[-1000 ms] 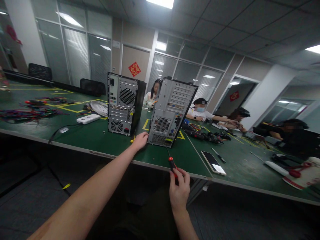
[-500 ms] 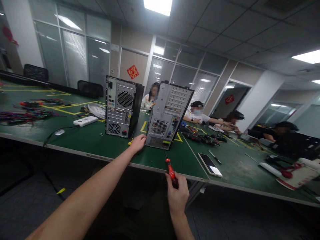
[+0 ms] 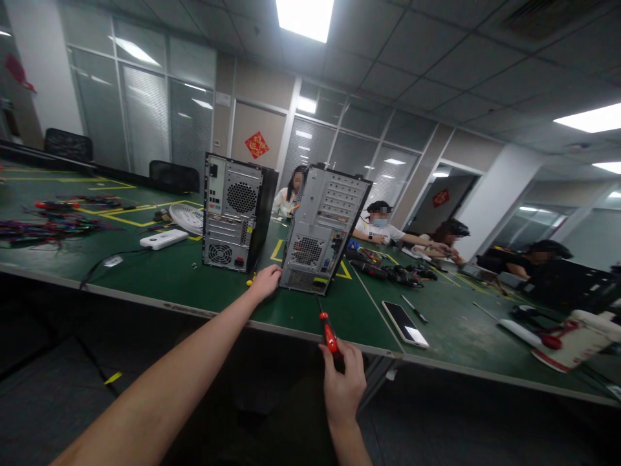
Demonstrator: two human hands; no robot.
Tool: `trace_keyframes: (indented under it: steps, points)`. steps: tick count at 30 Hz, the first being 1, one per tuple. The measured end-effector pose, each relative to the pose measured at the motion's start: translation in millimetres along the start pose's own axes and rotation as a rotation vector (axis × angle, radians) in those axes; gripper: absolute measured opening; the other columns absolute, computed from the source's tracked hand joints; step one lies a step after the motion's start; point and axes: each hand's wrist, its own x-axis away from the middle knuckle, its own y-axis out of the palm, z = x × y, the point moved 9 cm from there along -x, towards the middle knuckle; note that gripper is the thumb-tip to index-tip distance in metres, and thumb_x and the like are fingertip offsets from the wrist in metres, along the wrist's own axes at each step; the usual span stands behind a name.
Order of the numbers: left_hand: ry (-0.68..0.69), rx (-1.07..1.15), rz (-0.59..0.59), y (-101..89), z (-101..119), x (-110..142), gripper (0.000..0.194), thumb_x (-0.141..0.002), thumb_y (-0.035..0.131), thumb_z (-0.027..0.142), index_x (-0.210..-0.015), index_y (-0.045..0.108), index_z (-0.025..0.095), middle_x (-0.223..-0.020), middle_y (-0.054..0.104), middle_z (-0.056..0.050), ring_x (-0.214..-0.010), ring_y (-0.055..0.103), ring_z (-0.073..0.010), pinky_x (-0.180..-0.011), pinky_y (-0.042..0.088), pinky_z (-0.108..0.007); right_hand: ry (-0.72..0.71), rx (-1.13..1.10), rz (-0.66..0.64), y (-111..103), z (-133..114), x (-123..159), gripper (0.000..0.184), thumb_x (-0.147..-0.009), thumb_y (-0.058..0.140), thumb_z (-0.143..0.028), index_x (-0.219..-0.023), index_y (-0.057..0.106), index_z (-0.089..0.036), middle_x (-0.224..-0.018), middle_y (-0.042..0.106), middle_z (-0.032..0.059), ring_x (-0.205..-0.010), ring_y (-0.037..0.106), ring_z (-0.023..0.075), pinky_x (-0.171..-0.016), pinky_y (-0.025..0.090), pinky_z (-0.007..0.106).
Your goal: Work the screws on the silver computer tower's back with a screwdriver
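Observation:
My left hand [image 3: 266, 281] reaches across the green table [image 3: 160, 275] and its fingers curl against the lower left corner of a grey computer case [image 3: 323, 226] that stands tilted, back panel toward me. My right hand [image 3: 343, 382] is near the table's front edge, closed round a screwdriver with a red and black handle [image 3: 328, 331]; its shaft points up toward the case's base. A second, black computer case [image 3: 235, 210] stands upright just left of the grey one.
A phone [image 3: 404, 323] lies right of the screwdriver. A white power strip [image 3: 163, 239], a fan grille [image 3: 187, 217] and bundles of coloured cables [image 3: 48, 223] lie at the left. Several people sit working along the far right side. A white and red container [image 3: 579, 340] stands far right.
The view has tilted up and drifted slightly. My right hand with the screwdriver has shifted a little toward the grey case. My left hand stays at the case's corner.

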Motion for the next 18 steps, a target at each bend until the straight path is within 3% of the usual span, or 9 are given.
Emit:
trace_keyframes:
  steps: [7,10,14,18]
  points:
    - [-0.005,0.021,0.007,1.6,-4.7,-2.4,0.029,-0.094,0.047,0.030,-0.100,0.074,0.023,-0.102,0.077,-0.006,-0.096,0.069,-0.0214,-0.084,0.049,-0.030,-0.061,0.007,-0.024,4.1,-3.0,3.7,0.033,-0.104,0.052,-0.019,-0.132,0.069,-0.020,-0.128,0.067,0.0144,-0.119,0.067,0.0242,-0.099,0.057,0.042]
    - [-0.003,0.015,0.012,1.3,-3.4,-2.4,0.028,-0.093,0.047,0.028,-0.098,0.074,0.023,-0.099,0.077,-0.005,-0.095,0.069,-0.0211,-0.085,0.050,-0.030,-0.050,0.020,0.002,2.8,-0.7,3.5,0.031,-0.104,0.053,-0.020,-0.131,0.069,-0.017,-0.124,0.069,0.0154,-0.115,0.068,0.0241,-0.098,0.057,0.040]
    - [0.009,-0.001,0.021,0.4,0.4,-1.6,0.027,-0.092,0.047,0.025,-0.093,0.073,0.022,-0.099,0.076,-0.005,-0.097,0.068,-0.0206,-0.087,0.049,-0.029,-0.032,0.011,0.043,0.0,0.8,2.6,0.023,-0.098,0.068,-0.030,-0.113,0.074,-0.014,-0.106,0.073,0.0129,-0.098,0.071,0.0231,-0.089,0.059,0.037]
    - [0.002,0.009,0.028,-0.5,1.4,-0.2,0.025,-0.092,0.048,0.024,-0.092,0.073,0.022,-0.098,0.076,-0.005,-0.096,0.068,-0.0207,-0.087,0.049,-0.029,-0.045,0.000,0.041,0.0,-1.1,3.8,0.024,-0.100,0.065,-0.028,-0.119,0.074,-0.016,-0.111,0.072,0.0128,-0.102,0.071,0.0229,-0.090,0.058,0.036]
